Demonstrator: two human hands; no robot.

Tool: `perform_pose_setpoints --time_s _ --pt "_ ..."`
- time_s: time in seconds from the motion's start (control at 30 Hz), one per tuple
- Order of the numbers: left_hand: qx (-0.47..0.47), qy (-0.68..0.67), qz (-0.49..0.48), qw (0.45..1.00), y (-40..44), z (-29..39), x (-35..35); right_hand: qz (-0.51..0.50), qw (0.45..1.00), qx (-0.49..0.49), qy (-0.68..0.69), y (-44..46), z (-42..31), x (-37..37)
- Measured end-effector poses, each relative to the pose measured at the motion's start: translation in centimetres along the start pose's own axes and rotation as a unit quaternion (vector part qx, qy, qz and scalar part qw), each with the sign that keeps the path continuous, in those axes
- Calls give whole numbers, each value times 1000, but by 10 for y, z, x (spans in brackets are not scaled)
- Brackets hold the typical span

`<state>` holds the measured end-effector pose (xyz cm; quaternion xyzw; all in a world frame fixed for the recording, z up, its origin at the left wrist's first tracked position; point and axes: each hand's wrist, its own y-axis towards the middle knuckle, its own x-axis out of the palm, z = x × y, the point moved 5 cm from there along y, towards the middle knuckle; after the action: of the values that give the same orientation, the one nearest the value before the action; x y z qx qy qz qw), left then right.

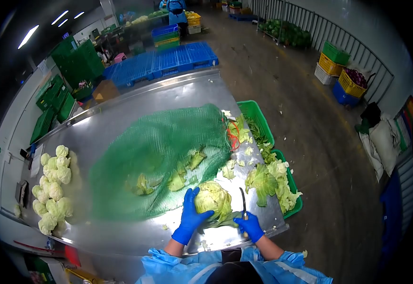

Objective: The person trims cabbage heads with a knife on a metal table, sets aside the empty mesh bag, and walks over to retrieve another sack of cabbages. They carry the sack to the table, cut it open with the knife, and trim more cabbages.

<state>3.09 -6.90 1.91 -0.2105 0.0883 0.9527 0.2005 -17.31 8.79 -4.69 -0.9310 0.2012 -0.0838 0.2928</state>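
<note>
A pale green cabbage (214, 199) sits near the front edge of the metal table. My left hand (190, 219), in a blue glove, grips its left side, with the thumb in front and the fingers behind. Just right of the cabbage, my gloved right hand (250, 227) is closed around the handle of a knife (244, 199), its dark, slightly curved blade pointing up and away from me. A loose outer leaf (225, 220) lies between the cabbage and my right hand. Behind the cabbage spreads a green mesh bag (168, 137) with leaves in or under it.
Trimmed cabbages (52, 189) are grouped at the table's left. Green crates (295, 188) with leaves stand against the right edge, and cut leaves (261, 182) lie beside them. Blue pallets (161, 64) are beyond the table. A person (176, 12) stands far back.
</note>
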Motion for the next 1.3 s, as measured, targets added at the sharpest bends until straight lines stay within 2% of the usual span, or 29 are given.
perform_pose_setpoints --time_s 0.13,0.2,0.23,0.33,0.5,0.57,0.6,0.63,0.67,0.7,0.73,0.77,0.8,0.83,0.9,0.93,0.97,1.07,1.3 --pt "10 -5 -12 1000 2 -6 1 34 996 -74 -22 1 -58 -50" --pt "43 29 -16 999 5 -1 -1 93 974 -196 -72 8 -83 -79" --pt "31 23 -13 999 6 3 -2 132 938 -295 -123 18 -85 -97" --pt "46 46 -27 998 9 13 -1 242 894 -291 -239 32 -97 -124" --pt "93 42 -52 993 18 -1 1 333 846 -268 -318 65 -81 -137" --pt "74 -64 -52 994 23 -35 2 374 827 -230 -350 81 -71 -159" --pt "27 -139 -61 988 23 -32 1 333 851 -236 -329 92 -60 -173" --pt "22 -108 -73 991 23 -25 -5 285 859 -232 -356 81 -70 -170" --pt "25 -75 -82 993 23 -21 -7 271 847 -255 -380 74 -79 -163" --pt "4 -105 -85 991 22 -13 -7 293 822 -267 -409 57 -93 -147" --pt "-23 -140 -98 985 18 -6 -5 278 849 -266 -362 24 -121 -117" --pt "-42 -173 -107 978 20 -1 -2 270 850 -329 -310 7 -131 -96" --pt "-30 -156 -80 984 21 -1 0 245 827 -413 -293 -11 -139 -74" --pt "-18 -137 -53 989 20 -1 3 183 877 -393 -209 -29 -144 -51" --pt "-11 -97 -35 995 20 -2 4 151 847 -420 -289 -45 -131 -13" --pt "-13 -79 -44 996 22 -3 5 148 854 -408 -287 -43 -125 2" --pt "-14 -61 -53 997 24 -3 7 66 940 -233 -239 -39 -109 5" --pt "-17 -50 -64 997 26 -4 7 53 937 -241 -249 -20 -78 19" --pt "-15 0 -71 997 28 7 4 28 919 -219 -328 -1 -76 40"
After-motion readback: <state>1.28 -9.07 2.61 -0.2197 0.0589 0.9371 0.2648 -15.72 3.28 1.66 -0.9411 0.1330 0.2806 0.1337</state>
